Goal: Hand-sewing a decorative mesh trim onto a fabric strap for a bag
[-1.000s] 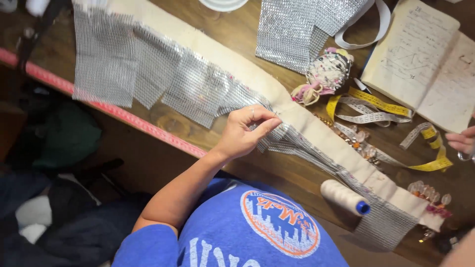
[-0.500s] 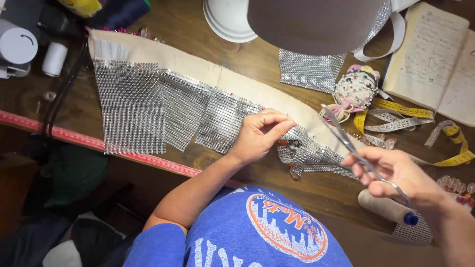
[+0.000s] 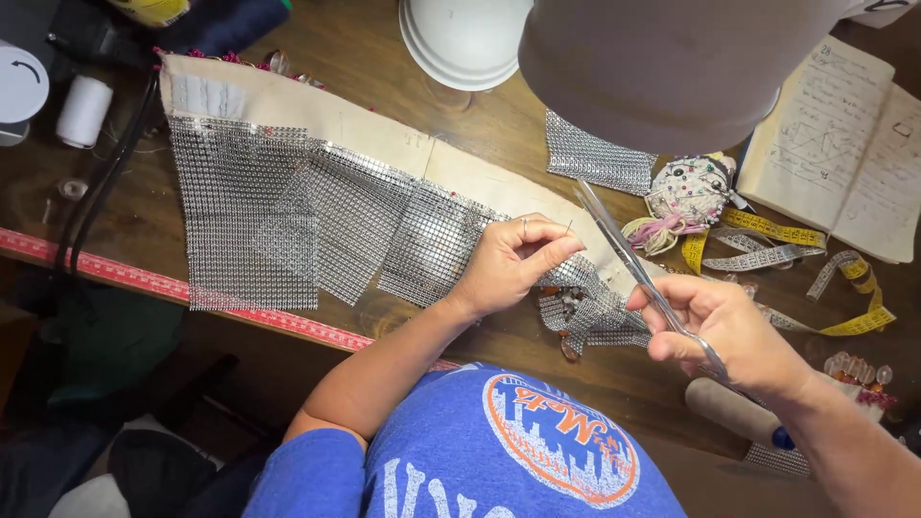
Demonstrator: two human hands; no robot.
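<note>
My left hand (image 3: 513,261) pinches a thin needle and the edge of the silver rhinestone mesh (image 3: 288,221), which is sewn in panels along a long beige fabric strip (image 3: 317,110) on the wooden table. My right hand (image 3: 734,331) grips long slim scissors (image 3: 624,251). Their blades point up and left, and the tips end just right of my left fingertips. A bunched bit of mesh (image 3: 595,312) lies between the two hands.
A dress form (image 3: 672,58) on a white base (image 3: 460,38) looms over the table's far side. An open notebook (image 3: 844,144), a pincushion (image 3: 686,187), a yellow tape measure (image 3: 767,230), a loose mesh scrap (image 3: 595,158) and a white spool (image 3: 82,110) lie around. A red measuring tape (image 3: 144,283) runs along the near edge.
My right hand came in from the right with the scissors and brought the blades up beside my left fingers. My left hand stays pinched on the mesh.
</note>
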